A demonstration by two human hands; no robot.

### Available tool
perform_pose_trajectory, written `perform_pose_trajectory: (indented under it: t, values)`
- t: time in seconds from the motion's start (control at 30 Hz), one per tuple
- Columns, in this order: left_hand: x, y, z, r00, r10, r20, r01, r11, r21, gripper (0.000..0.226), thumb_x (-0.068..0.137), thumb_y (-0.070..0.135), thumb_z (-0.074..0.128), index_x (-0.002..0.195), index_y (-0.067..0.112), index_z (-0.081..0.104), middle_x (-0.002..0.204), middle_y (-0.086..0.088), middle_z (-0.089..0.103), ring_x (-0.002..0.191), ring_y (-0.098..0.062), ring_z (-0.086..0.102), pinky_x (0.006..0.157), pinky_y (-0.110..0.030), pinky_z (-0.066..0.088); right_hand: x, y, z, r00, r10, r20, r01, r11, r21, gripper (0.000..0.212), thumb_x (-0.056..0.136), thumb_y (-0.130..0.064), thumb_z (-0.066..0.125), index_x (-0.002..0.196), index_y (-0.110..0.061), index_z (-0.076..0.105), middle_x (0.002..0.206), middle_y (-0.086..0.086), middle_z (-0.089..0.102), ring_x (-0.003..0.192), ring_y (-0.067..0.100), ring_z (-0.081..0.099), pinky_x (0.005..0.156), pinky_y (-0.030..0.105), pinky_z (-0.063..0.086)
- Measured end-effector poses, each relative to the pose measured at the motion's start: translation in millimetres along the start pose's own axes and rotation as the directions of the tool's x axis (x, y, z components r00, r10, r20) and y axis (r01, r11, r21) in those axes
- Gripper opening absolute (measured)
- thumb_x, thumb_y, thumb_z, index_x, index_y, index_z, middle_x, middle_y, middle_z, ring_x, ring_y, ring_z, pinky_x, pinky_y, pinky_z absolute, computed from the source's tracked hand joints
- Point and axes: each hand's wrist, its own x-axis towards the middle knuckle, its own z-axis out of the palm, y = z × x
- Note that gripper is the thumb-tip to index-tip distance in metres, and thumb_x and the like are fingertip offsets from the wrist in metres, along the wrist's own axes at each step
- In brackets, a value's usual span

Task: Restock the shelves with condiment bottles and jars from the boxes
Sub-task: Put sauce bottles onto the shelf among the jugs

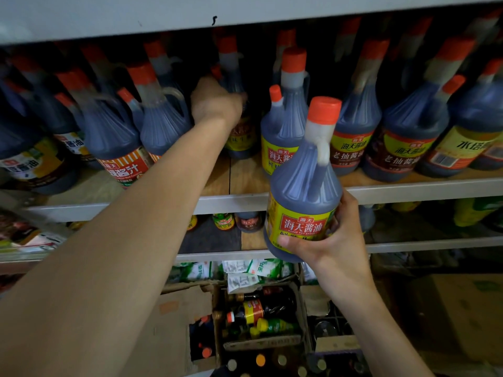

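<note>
My right hand [330,240] grips the base of a large dark soy sauce jug [303,186] with an orange cap and a yellow-red label, held upright in front of the shelf edge [234,202]. My left hand [215,103] reaches deep into the shelf and holds the shoulder of another dark jug [241,137] standing at the back; its fingers are hidden behind the hand. A gap of bare wooden shelf board [242,175] lies between the two.
Rows of orange-capped soy sauce jugs [356,126] fill the shelf on both sides of the gap. Lower shelves hold small jars [223,221] and packets. Open cardboard boxes [261,317] with several bottles stand on the floor below.
</note>
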Motion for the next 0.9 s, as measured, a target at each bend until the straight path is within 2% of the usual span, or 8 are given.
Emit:
perform_pose_trajectory:
  t: [0.23, 0.33, 0.4, 0.47, 0.57, 0.73, 0.83, 0.9]
  values:
    - [-65, -16, -22, 0.988, 0.142, -0.066, -0.148, 0.984, -0.101, 0.051, 0.085, 0.039, 0.062, 0.128, 0.013, 0.060, 0.122, -0.011, 0.068, 0.107, -0.033, 0.067, 0.087, -0.048, 0.056, -3, -5, 3, 1.000, 0.008, 0.004, -0.008, 1.000, -0.009, 0.097, 0.058, -0.006, 0.093, 0.129, -0.045, 0.039, 0.113, -0.030, 0.060, 0.104, -0.003, 0.062, 0.074, 0.013, 0.053]
    - [-134, -44, -43, 0.954, 0.237, 0.183, -0.160, 0.920, -0.356, 0.040, 0.087, 0.039, 0.054, 0.121, 0.022, 0.065, 0.118, 0.002, 0.071, 0.112, -0.016, 0.065, 0.097, -0.040, 0.051, 0, -14, 13, 0.999, -0.041, 0.035, 0.043, 0.997, -0.062, 0.098, 0.056, -0.009, 0.095, 0.128, -0.046, 0.040, 0.113, -0.034, 0.059, 0.106, -0.005, 0.061, 0.076, 0.011, 0.052]
    - [-157, -60, -57, 0.851, 0.294, 0.436, 0.014, 0.816, -0.578, 0.035, 0.092, 0.039, 0.054, 0.123, 0.024, 0.063, 0.123, 0.005, 0.069, 0.121, -0.011, 0.060, 0.102, -0.035, 0.044, 5, -21, 26, 0.996, -0.057, 0.070, 0.063, 0.995, -0.080, 0.100, 0.055, -0.013, 0.094, 0.134, -0.041, 0.039, 0.115, -0.032, 0.059, 0.108, -0.004, 0.060, 0.079, 0.012, 0.052]
    - [-158, -67, -71, 0.758, 0.360, 0.544, 0.084, 0.773, -0.629, 0.049, 0.089, 0.044, 0.062, 0.133, 0.023, 0.055, 0.136, 0.003, 0.062, 0.131, -0.014, 0.053, 0.107, -0.036, 0.041, 12, -27, 40, 0.995, -0.065, 0.078, 0.072, 0.993, -0.090, 0.098, 0.052, -0.020, 0.090, 0.132, -0.044, 0.038, 0.116, -0.031, 0.058, 0.110, -0.004, 0.060, 0.084, 0.016, 0.052]
    - [-141, -61, -84, 0.763, 0.381, 0.523, -0.025, 0.825, -0.564, 0.086, 0.070, 0.051, 0.079, 0.141, 0.015, 0.045, 0.136, -0.002, 0.061, 0.127, -0.014, 0.056, 0.101, -0.030, 0.046, 24, -33, 57, 0.994, -0.085, 0.061, 0.091, 0.990, -0.104, 0.095, 0.055, -0.018, 0.088, 0.132, -0.043, 0.039, 0.115, -0.025, 0.062, 0.108, -0.002, 0.062, 0.084, 0.018, 0.053]
    - [-116, -47, -87, 0.785, 0.378, 0.491, -0.036, 0.818, -0.574, 0.067, 0.079, 0.020, 0.069, 0.140, 0.006, 0.045, 0.134, -0.010, 0.061, 0.125, -0.018, 0.059, 0.106, -0.037, 0.046, 43, -37, 79, 0.990, -0.135, -0.025, 0.132, 0.986, -0.100, 0.092, 0.064, -0.007, 0.090, 0.140, -0.024, 0.041, 0.123, -0.009, 0.063, 0.109, 0.005, 0.063, 0.086, 0.023, 0.054]
    - [-110, -47, -84, 0.807, 0.358, 0.469, -0.052, 0.835, -0.547, 0.075, 0.076, 0.017, 0.068, 0.144, 0.005, 0.039, 0.138, -0.012, 0.057, 0.128, -0.021, 0.055, 0.112, -0.043, 0.042, 49, -32, 94, 0.980, -0.157, -0.126, 0.139, 0.980, -0.140, 0.086, 0.062, -0.005, 0.090, 0.132, -0.025, 0.045, 0.119, -0.012, 0.064, 0.106, -0.003, 0.062, 0.084, 0.012, 0.050]
    - [-109, -52, -82, 0.826, 0.331, 0.456, -0.020, 0.826, -0.564, 0.077, 0.076, 0.017, 0.067, 0.146, 0.006, 0.037, 0.140, -0.012, 0.055, 0.130, -0.021, 0.053, 0.114, -0.045, 0.039, 49, -27, 103, 0.977, -0.145, -0.155, 0.114, 0.974, -0.194, 0.085, 0.063, -0.008, 0.091, 0.133, -0.024, 0.045, 0.123, -0.006, 0.063, 0.112, 0.004, 0.061, 0.091, 0.022, 0.052]
